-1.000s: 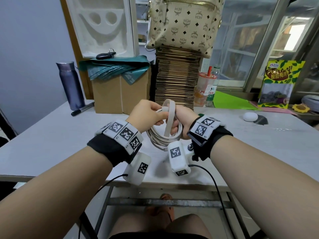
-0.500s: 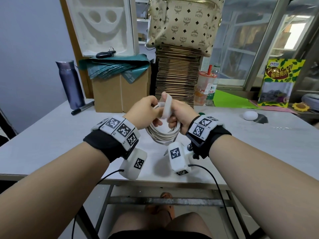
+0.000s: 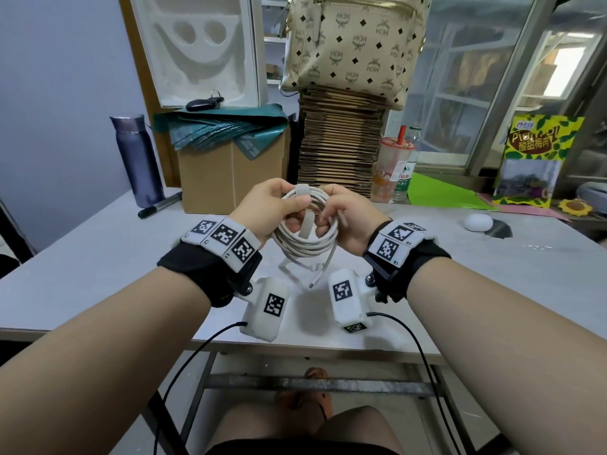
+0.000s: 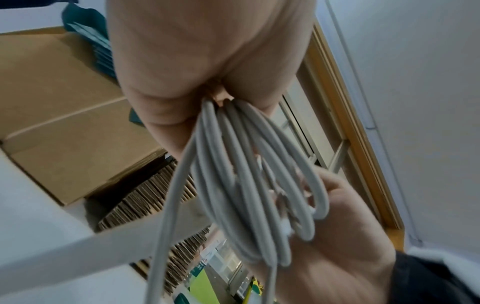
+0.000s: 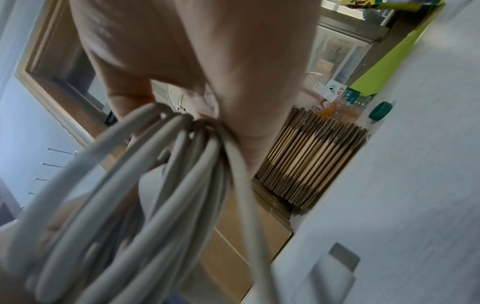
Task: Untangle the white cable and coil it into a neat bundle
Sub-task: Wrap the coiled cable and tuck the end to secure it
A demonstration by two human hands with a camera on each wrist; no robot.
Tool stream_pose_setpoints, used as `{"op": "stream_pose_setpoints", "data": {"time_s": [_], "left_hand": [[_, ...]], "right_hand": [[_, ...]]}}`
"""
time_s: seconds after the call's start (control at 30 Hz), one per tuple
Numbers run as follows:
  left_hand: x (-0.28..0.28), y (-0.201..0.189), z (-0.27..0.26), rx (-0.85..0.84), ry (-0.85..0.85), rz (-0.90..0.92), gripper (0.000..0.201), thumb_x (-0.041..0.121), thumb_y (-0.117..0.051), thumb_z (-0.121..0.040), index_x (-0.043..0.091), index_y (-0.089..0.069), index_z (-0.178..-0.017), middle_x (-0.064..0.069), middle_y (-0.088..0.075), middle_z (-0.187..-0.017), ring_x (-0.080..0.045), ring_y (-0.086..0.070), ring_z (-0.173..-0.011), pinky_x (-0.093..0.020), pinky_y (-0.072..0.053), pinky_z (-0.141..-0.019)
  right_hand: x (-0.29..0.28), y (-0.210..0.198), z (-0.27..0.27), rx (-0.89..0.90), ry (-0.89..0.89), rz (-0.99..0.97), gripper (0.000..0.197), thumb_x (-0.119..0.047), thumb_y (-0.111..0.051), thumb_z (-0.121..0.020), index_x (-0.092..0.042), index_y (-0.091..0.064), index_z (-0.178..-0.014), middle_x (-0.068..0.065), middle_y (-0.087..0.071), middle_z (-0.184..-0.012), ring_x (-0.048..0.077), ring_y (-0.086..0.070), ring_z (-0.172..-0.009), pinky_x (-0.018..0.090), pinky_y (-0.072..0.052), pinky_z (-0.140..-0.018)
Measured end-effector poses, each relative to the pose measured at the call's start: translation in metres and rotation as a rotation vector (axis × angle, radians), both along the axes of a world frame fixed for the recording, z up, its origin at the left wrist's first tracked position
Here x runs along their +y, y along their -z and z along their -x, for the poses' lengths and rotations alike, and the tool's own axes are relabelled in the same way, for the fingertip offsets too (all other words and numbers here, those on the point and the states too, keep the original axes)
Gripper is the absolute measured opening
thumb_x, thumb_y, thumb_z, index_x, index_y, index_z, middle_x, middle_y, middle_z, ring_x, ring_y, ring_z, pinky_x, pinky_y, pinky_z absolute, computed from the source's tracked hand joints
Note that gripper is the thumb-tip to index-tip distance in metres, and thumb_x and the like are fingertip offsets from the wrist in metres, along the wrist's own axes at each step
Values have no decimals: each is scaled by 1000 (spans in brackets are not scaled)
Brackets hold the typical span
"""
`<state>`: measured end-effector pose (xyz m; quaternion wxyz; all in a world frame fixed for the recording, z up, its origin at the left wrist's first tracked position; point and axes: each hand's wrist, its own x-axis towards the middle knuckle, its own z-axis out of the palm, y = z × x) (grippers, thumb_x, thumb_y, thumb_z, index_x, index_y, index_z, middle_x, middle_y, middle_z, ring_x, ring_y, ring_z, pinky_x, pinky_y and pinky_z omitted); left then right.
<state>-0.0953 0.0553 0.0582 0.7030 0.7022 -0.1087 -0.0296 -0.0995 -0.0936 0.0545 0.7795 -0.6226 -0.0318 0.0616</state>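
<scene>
**Securing the Coil with the Strap**

Both hands hold the white cable (image 3: 307, 239) coil above the table (image 3: 98, 257). The left hand (image 3: 266, 208) and right hand (image 3: 348, 218) pinch its opposite sides. Keep loops aligned; draw the strap (image 3: 307, 224) snug around the bundle.

Cable (image 3: 307, 239) was white; strap (image 3: 306, 224) off-white. Desk (image 3: 82, 257) pale grey. Flask (image 3: 138, 159) purple. Backpack (image 3: 354, 44) cream, black monogram print. Wristbands (image 3: 223, 238) carried black-white square codes.
</scene>
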Motion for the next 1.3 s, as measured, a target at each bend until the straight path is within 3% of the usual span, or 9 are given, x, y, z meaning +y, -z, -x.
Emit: {"op": "stream_pose_setpoints", "data": {"time_s": [0.1, 0.3, 0.5, 0.7, 0.8, 0.97, 1.07, 1.2, 1.3], "left_hand": [[-1, 0, 2, 63, 40, 93, 8, 5, -61, -90, 7, -55, -85, -6, -63, -59, -8, -57, -40, -17, -47, -40], [4, 5, -4, 152, 97, 166, 13, 8, -58, -92, 8, -52, -80, 0, -59, -49, -7, -55, -41, -16, -47, -40], [4, 8, -1, 51, 94, -68, 10, 15, -61, -91, 13, -56, -82, 1, -55, -54, -4, -43, -37, -15, -37, -35], [-5, 11, 3, -108, 36, -264, 25, 18, -41, -100, 12, -64, -103, 11, -50, -44, -3, -40, -37, -17, -33, -41], [-8, 8, 4, -90, 64, -254, 26, 16, -41, -100, 18, -66, -93, 11, -51, -41, -5, -40, -38, -20, -31, -43], [-12, 10, 6, -213, 17, -365, 16, 21, -41, -100, 17, -57, -99, 1, -54, -64, -13, -44, -53, -31, -40, -64], [-13, 14, 10, -298, -10, -390, 16, 19, -42, -99, 24, -35, -112, -2, -51, -67, -16, -43, -55, -34, -40, -59], [-11, 15, 12, -394, 81, -371, 28, 16, -39, -99, 42, -48, -100, 1, -50, -65, -15, -40, -53, -32, -37, -54], [-15, 16, 14, -380, 36, -356, 21, 16, -44, -97, 35, -42, -105, 0, -53, -66, -10, -43, -48, -29, -39, -53]], "right_hand": [[0, 6, -1, -43, 6, 109, 42, 25, -33, -73, -9, -52, -89, 13, -51, -75, 19, -50, -57, 22, -40, -40], [-2, 15, -4, -54, -71, 133, 41, 13, -66, -75, -6, -54, -109, 12, -61, -87, 23, -58, -74, 30, -48, -65], [-2, 20, 0, -4, -85, 79, 41, 3, -65, -82, -5, -51, -120, 12, -54, -80, 13, -48, -53, 19, -44, -44], [0, 22, -3, 22, -15, 102, 17, -13, -66, -86, -10, -50, -92, 7, -49, -69, 8, -41, -39, 17, -34, -35], [3, 18, -2, 65, -36, 56, 19, -25, -61, -89, -8, -53, -94, 3, -41, -62, 5, -36, -37, 14, -30, -32], [5, 7, 1, 203, 1, 61, 34, -34, -45, -95, -16, -52, -67, -4, -34, -46, 5, -26, -31, 12, -21, -32], [2, 3, 1, 241, -26, 86, 42, -41, -46, -92, -16, -51, -59, -4, -32, -45, 7, -24, -31, 13, -18, -35], [1, -2, 4, 275, -36, 97, 52, -44, -47, -90, -15, -53, -47, -3, -30, -46, 7, -23, -31, 14, -18, -34], [-1, -8, 7, 345, -75, 122, 54, -48, -46, -90, -13, -51, -48, -5, -31, -37, 7, -22, -28, 13, -15, -36]]}}
